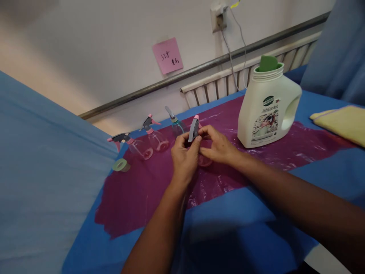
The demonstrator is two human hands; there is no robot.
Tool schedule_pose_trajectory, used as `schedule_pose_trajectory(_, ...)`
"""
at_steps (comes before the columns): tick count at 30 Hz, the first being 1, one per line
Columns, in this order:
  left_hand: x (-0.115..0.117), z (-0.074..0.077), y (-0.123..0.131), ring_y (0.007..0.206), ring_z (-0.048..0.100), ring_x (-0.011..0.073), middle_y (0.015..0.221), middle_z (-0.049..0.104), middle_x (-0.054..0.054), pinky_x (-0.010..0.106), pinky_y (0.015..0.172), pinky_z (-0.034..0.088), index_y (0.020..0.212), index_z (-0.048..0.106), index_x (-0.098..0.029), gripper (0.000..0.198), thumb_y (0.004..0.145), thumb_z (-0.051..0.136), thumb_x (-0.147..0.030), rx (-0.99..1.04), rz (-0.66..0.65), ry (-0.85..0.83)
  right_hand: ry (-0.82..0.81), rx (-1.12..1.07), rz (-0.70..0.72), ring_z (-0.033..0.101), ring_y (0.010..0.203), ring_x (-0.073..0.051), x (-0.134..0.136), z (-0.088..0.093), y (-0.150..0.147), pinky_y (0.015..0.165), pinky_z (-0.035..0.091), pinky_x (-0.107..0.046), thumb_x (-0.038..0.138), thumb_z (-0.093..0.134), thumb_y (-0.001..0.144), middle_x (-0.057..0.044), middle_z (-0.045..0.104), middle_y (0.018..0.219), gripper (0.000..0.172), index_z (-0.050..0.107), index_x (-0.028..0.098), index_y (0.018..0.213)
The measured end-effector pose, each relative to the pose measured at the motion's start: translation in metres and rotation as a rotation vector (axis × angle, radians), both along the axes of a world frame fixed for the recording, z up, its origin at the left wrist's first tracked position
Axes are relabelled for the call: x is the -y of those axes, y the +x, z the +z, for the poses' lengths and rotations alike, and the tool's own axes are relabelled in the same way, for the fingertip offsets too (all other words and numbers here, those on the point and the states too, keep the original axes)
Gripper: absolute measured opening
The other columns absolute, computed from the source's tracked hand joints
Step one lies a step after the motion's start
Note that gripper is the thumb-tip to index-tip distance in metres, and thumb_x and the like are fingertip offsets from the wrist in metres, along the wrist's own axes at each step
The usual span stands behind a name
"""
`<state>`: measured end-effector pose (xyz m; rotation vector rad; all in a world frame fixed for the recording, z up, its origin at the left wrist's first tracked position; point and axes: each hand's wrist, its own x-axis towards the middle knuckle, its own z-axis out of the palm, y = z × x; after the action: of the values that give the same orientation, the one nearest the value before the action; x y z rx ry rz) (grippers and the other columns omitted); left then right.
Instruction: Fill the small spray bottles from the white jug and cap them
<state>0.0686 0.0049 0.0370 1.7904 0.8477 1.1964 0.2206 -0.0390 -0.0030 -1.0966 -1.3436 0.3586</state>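
Observation:
Both of my hands are closed around the upper part of a spray bottle [194, 128] with a grey and pink trigger head and a clear, pink-tinted body. My left hand [184, 152] grips it at the left, thumb against the head. From the right, my right hand [218, 146] pinches near its neck; the fingers hide most of the bottle. Just left of them stands a teal spray bottle [177, 125] with a grey head. Two more pink and grey spray bottles, one nearer [139, 147] and one farther [156, 137], are placed further left.
A large white jug [265, 110] with a green piece in its mouth stands right. A green ring-shaped cap [120, 165] lies left. Purple plastic sheet [137, 201] covers part of the blue table [216, 220]. Yellow cloth [342, 121] lies far right; a metal rail [137, 93] runs behind.

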Motion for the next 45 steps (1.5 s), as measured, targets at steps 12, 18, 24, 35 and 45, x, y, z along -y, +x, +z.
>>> schedule_pose_trajectory(12, 0.000, 0.007, -0.003, 0.108, 0.078, 0.0231, 0.119, 0.084, 0.007, 0.039, 0.102, 0.061, 0.126, 0.080, -0.024, 0.029, 0.098, 0.072, -0.027, -0.019, -0.093, -0.046, -0.007, 0.066, 0.004, 0.080, 0.112, -0.031, 0.002, -0.002, 0.004, 0.099, 0.065, -0.053, 0.036, 0.087, 0.086, -0.009, 0.080, 0.122, 0.044, 0.059, 0.028, 0.120)
schedule_pose_trajectory(18, -0.010, -0.002, 0.000, 0.103, 0.075, 0.0213, 0.114, 0.080, 0.008, 0.034, 0.093, 0.059, 0.115, 0.083, -0.022, 0.030, 0.092, 0.087, -0.040, -0.008, 0.002, -0.016, -0.015, 0.133, -0.005, 0.079, 0.118, -0.030, 0.004, 0.001, 0.006, 0.104, 0.065, -0.052, 0.033, 0.082, 0.091, -0.010, 0.078, 0.129, 0.040, 0.058, 0.028, 0.122)
schedule_pose_trajectory(24, -0.011, 0.000, -0.006, 0.112, 0.076, 0.0250, 0.120, 0.083, 0.009, 0.043, 0.105, 0.060, 0.126, 0.082, -0.023, 0.029, 0.100, 0.079, -0.033, -0.054, -0.097, 0.067, -0.009, 0.137, -0.007, 0.079, 0.113, -0.029, 0.003, 0.001, 0.009, 0.102, 0.067, -0.052, 0.032, 0.083, 0.089, -0.008, 0.077, 0.124, 0.041, 0.058, 0.028, 0.121)
schedule_pose_trajectory(35, -0.012, -0.002, -0.002, 0.103, 0.075, 0.0224, 0.115, 0.079, 0.008, 0.039, 0.097, 0.060, 0.114, 0.082, -0.022, 0.023, 0.096, 0.084, -0.036, -0.027, -0.037, 0.074, 0.003, 0.116, 0.032, 0.079, 0.119, -0.028, 0.005, 0.002, 0.009, 0.105, 0.067, -0.050, 0.028, 0.084, 0.090, -0.009, 0.077, 0.131, 0.044, 0.057, 0.028, 0.126)
schedule_pose_trajectory(45, -0.012, 0.001, -0.010, 0.121, 0.077, 0.0251, 0.130, 0.083, 0.008, 0.046, 0.114, 0.058, 0.136, 0.077, -0.025, 0.034, 0.102, 0.073, -0.026, -0.029, -0.170, 0.100, -0.001, 0.161, -0.002, 0.080, 0.114, -0.028, 0.010, 0.006, 0.009, 0.103, 0.067, -0.051, 0.030, 0.085, 0.091, -0.009, 0.079, 0.124, 0.042, 0.059, 0.028, 0.125)
